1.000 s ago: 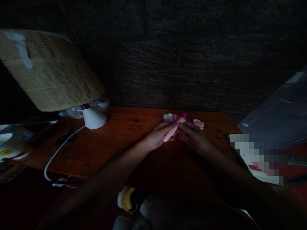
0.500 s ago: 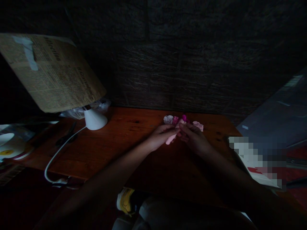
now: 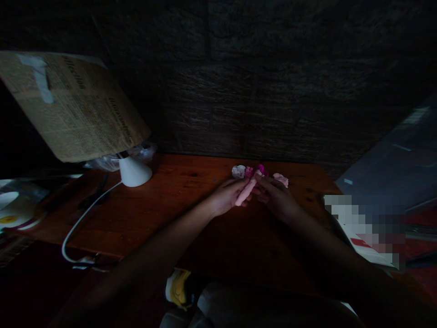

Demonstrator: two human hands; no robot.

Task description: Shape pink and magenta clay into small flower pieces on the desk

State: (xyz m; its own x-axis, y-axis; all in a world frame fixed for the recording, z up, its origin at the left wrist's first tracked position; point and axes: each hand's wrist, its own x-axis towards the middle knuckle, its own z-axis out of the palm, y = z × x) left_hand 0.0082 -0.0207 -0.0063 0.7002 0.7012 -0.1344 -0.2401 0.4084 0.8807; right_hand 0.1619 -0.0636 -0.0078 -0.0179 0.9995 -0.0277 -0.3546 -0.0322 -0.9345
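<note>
A long piece of pink modelling clay [image 3: 246, 193] lies slantwise between my two hands, above the wooden table. My left hand [image 3: 227, 197] cradles it from the left, fingers curled beneath. With thumb and fingertips, my right hand [image 3: 277, 196] pinches its upper end. Just beyond my fingers are a whitish lump [image 3: 238, 171], a dark pink lump [image 3: 249, 171] and a magenta piece [image 3: 261, 168]. Beside my right hand sits a pale pink lump [image 3: 281, 179], partly hidden by it. The dim light blurs finger detail.
On the wooden table [image 3: 170, 191] at left stands a lamp [image 3: 135, 172] with a newspaper-patterned shade [image 3: 88, 109] and a white cable [image 3: 80, 212]. A dark object, perhaps scissors [image 3: 94, 196], lies near it. A white cup [image 3: 12, 209] is far left. A dark wall [image 3: 221, 82] rises behind.
My left thumb has shifted off the top of the clay, so more of its length shows. My right hand keeps its pinch at the upper end. The view has shifted slightly.
</note>
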